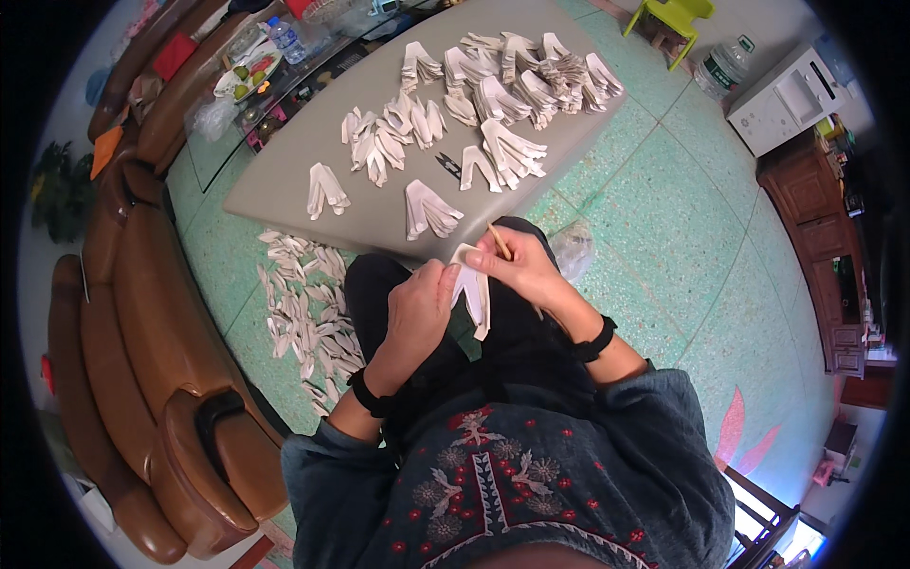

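Above my lap, a white V-shaped folded piece (481, 318), of paper or cloth, is held between both hands. My left hand (420, 308) pinches its upper left side with thumb and fingers. My right hand (527, 275) grips its top corner, the thumb lying over it. A thin wooden stick (500, 241) is also tucked in the right hand, its tip poking out past the fingers. Just beyond, on the grey table (284, 185), lies a fanned stack of similar white pieces (429, 211). A small dark tool, possibly snips (448, 165), rests near another stack (512, 154).
More white stacks (531, 81) cover the table's far part. Many loose white pieces (308, 303) lie on the green floor at left. A brown leather sofa (166, 332) runs along the left. A clear plastic bag (573, 248) sits beside my right knee; a green chair (671, 21) stands far right.
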Demonstrator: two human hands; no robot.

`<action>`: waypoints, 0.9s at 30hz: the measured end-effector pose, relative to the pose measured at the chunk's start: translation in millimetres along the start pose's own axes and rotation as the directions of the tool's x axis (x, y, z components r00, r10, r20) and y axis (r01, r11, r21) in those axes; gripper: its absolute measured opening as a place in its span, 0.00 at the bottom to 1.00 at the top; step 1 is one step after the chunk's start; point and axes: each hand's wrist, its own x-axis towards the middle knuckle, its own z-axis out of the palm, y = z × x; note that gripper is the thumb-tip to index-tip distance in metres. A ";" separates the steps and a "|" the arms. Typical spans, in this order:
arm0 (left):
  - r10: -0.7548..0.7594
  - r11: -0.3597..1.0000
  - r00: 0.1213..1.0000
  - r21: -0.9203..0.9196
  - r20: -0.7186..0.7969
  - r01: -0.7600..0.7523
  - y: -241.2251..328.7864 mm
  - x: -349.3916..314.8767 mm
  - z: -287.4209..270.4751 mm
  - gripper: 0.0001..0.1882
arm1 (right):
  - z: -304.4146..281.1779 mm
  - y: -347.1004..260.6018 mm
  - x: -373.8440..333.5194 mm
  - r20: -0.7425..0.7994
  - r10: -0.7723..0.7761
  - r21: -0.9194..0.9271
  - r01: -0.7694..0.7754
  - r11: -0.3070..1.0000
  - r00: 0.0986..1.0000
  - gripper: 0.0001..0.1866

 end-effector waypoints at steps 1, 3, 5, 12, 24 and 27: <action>-0.017 1.000 0.999 0.022 -0.050 0.018 0.2 0.1 0.7 0.13 | 0.7 0.4 -4.3 0.009 -0.006 -0.014 0.006 1.000 1.000 0.10; -0.033 0.998 0.994 0.043 -0.101 0.037 1.3 0.2 3.3 0.14 | 5.7 -1.8 -13.9 -0.005 0.018 -0.103 -0.018 0.995 1.000 0.11; -0.033 0.998 0.990 0.043 -0.140 0.039 2.8 -0.4 6.9 0.13 | 5.4 3.6 -16.2 -0.041 0.003 -0.114 -0.007 0.993 0.999 0.11; -0.022 0.998 0.991 -0.065 -0.130 0.013 -3.4 -2.8 11.7 0.11 | 8.0 1.7 -16.0 -0.100 -0.013 -0.099 0.003 0.995 0.995 0.10; -0.285 0.585 0.926 -0.720 0.249 0.374 -11.4 1.9 -3.8 0.08 | 2.1 -1.2 -22.6 0.045 0.046 -0.014 -0.046 0.999 0.998 0.09; -0.257 0.486 0.913 -0.774 0.318 0.406 -12.3 0.0 -13.9 0.07 | -3.5 1.0 -17.7 0.106 -0.007 -0.017 0.009 1.000 0.994 0.08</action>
